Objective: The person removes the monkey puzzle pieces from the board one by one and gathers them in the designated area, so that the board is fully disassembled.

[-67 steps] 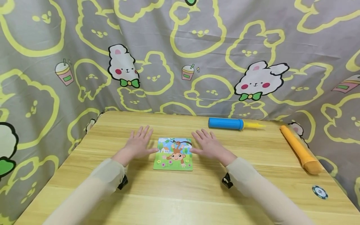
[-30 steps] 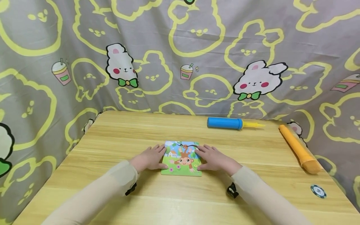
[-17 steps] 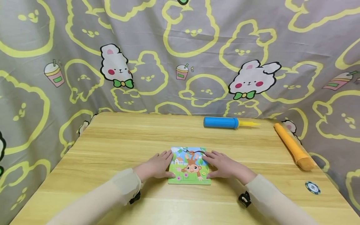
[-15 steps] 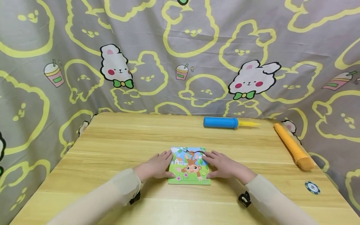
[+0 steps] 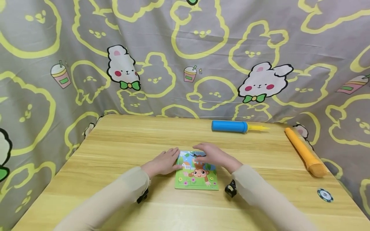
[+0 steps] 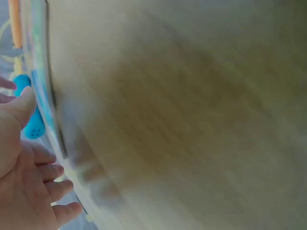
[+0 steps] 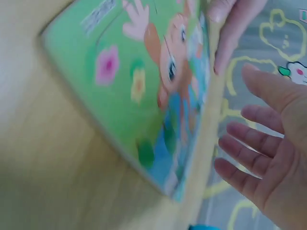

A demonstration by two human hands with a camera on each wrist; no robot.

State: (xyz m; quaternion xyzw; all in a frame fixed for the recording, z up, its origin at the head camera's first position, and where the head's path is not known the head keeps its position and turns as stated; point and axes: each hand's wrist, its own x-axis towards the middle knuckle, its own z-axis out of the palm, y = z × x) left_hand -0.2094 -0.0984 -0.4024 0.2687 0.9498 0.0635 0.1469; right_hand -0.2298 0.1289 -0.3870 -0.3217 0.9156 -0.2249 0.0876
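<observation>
A square monkey jigsaw puzzle [image 5: 196, 182], with faint piece lines, lies flat on the wooden table. At its upper left edge is my left hand [image 5: 163, 161], thumb reaching over the picture and fingertips by the top corner. My right hand [image 5: 216, 156] hovers over the puzzle's upper right part, fingers spread and holding nothing, hiding some of the picture. In the left wrist view the left hand [image 6: 29, 182] has its fingers loosely extended beside the puzzle's edge [image 6: 41, 81]. The right wrist view shows the right hand [image 7: 268, 148] apart from the puzzle [image 7: 129, 96].
A blue hand pump [image 5: 229, 126] with a yellow nozzle lies at the table's back edge. Along the right side lies a long orange object [image 5: 304, 152], with a poker chip [image 5: 325, 195] nearer the front. A patterned curtain [image 5: 162, 38] hangs behind the table [image 5: 115, 134].
Both hands came to the puzzle's sides, and it slid nearer and rightward. Since then my right hand has left the right edge and moved up and left over the picture; the left shifted slightly up.
</observation>
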